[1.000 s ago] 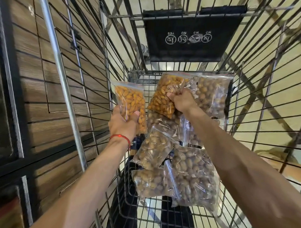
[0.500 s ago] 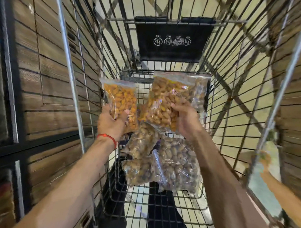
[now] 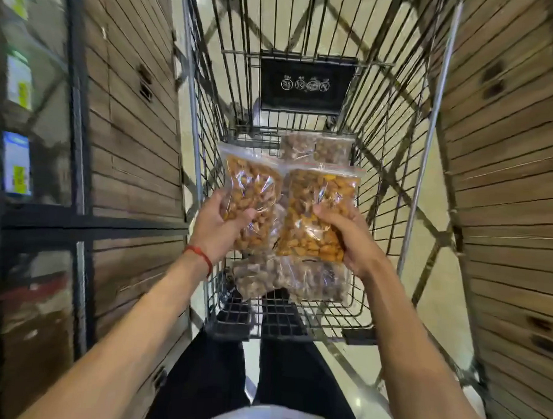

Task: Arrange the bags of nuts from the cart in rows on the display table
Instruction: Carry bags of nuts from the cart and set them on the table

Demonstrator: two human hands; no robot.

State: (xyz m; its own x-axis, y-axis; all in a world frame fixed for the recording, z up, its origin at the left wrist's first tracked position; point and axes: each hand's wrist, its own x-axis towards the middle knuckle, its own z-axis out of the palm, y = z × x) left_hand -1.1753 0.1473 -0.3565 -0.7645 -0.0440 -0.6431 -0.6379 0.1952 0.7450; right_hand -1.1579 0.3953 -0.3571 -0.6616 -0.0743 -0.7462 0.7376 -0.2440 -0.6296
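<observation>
Half a second back the right hand was only just drawing its bag off the pile, and a second back its fingers were closing on that bag's top edge among the brown ones; now the right hand (image 3: pixel 349 240) has the second bag of orange nuts (image 3: pixel 319 217) lifted clear, with the thumb across the front of the plastic and the other fingers wrapped behind the lower right corner. The left hand (image 3: pixel 219 229), with a red thread (image 3: pixel 201 257) at its wrist, keeps its grip on the first bag of orange nuts (image 3: pixel 253 202), thumb pressed on the front and fingers curled behind. The two bags now stand upright side by side, their inner edges touching or very nearly so, held above the cart (image 3: pixel 296 330) rather than in it. The view has also swung, so the cart sits straight ahead between the slatted wooden panels (image 3: pixel 136 141). Below the raised pair, the bags of brown nuts (image 3: pixel 310 279) lie on the wire floor, and two more bags (image 3: pixel 315 148) lean at the far end under the black placard (image 3: pixel 306 85). For the task this reads as the picking step done for this load: both hands are full, so the likely next move is a turn toward the display table, which does not show here, while several bags wait in the cart for later trips
</observation>
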